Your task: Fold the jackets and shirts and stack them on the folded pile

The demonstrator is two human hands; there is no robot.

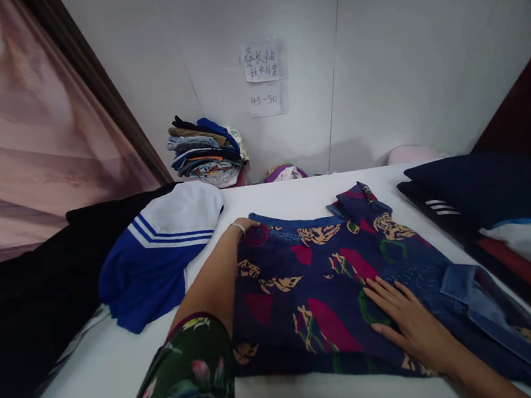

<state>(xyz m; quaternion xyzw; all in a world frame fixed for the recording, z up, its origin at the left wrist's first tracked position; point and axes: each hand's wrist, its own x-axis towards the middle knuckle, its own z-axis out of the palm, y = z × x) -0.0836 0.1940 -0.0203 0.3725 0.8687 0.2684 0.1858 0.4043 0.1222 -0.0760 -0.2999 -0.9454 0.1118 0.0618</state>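
Observation:
A dark blue jacket [313, 283] with a magenta, tan and green print lies spread on the white table in front of me. A cuffed sleeve end [355, 205] sticks out at its far edge, and a plain denim collar [460, 282] shows at the right. My left hand [248, 223], a bracelet at its wrist, touches the jacket's far left corner; its fingers are mostly hidden from me. My right hand [398, 318] rests flat on the right part of the print, fingers stretched out and slightly apart.
Blue-and-white clothing [166, 248] and black clothing [24, 316] lie at the left. More dark garments [489, 189] are piled at the right. Behind the table stands a stack of folded clothes [207, 151]. Handwritten paper signs [264, 62] hang on the wall; a pink curtain [22, 124] is at left.

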